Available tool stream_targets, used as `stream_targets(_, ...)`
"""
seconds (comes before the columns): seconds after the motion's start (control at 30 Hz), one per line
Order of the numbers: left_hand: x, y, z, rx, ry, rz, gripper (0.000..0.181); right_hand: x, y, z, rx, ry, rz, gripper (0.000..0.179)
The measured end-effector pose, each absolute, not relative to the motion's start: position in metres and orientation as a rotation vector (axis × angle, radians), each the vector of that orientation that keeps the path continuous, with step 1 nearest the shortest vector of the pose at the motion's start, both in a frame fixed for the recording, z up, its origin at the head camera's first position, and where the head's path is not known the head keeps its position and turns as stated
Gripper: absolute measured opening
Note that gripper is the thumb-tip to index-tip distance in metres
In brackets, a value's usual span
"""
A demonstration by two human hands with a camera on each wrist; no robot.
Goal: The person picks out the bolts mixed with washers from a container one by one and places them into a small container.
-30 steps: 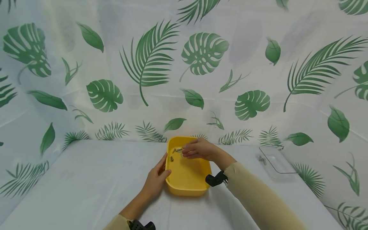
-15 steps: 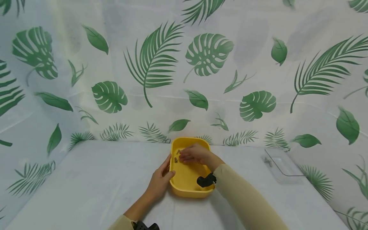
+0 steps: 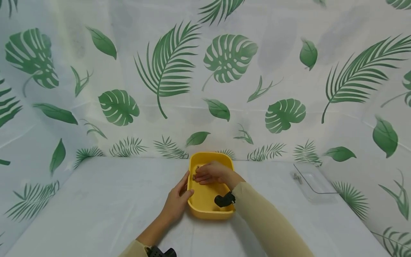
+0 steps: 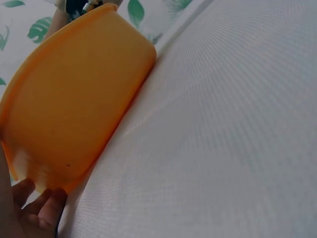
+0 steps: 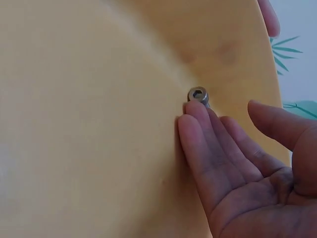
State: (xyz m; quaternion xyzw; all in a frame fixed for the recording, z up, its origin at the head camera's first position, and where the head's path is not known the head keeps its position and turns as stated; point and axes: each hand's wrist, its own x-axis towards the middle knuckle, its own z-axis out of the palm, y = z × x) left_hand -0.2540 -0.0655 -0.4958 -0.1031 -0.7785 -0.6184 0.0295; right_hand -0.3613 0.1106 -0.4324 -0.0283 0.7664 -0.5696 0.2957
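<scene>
A yellow plastic basin [image 3: 205, 201] stands on the white cloth in front of me. My left hand [image 3: 176, 203] grips its left side, thumb over the rim. In the left wrist view the fingers [image 4: 52, 206] of that hand bend against the outer wall. Inside the basin is my right hand [image 3: 214, 173], its fingers nearly straight and its thumb apart. Those fingertips touch a hex socket screw [image 5: 199, 93] by the basin's wall, as the right wrist view shows. Another small screw [image 3: 197, 167] lies farther back, partly covered by the right hand.
To the right, a clear plastic box [image 3: 316, 182] sits on the white tablecloth [image 3: 96, 200]. Small metal parts [image 3: 298, 178] show at its left side. A leaf-patterned curtain [image 3: 179, 125] rises behind the table.
My right hand has gone down and left inside the basin, from its back part to the screws along the left wall. The left hand keeps its grip on the rim.
</scene>
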Motion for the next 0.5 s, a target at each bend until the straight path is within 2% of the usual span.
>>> stream_targets(0.27,-0.254,-0.068,-0.493,-0.306,-2.401,-1.903,0.066,-0.361,0.097,-0.43,-0.064,2.059,-1.524,0.027)
stream_targets(0.5,-0.253,-0.067,-0.494,-0.313,-2.408,-1.929,0.067,-0.357,0.093,-0.432,-0.041,2.13,-1.483,0.029)
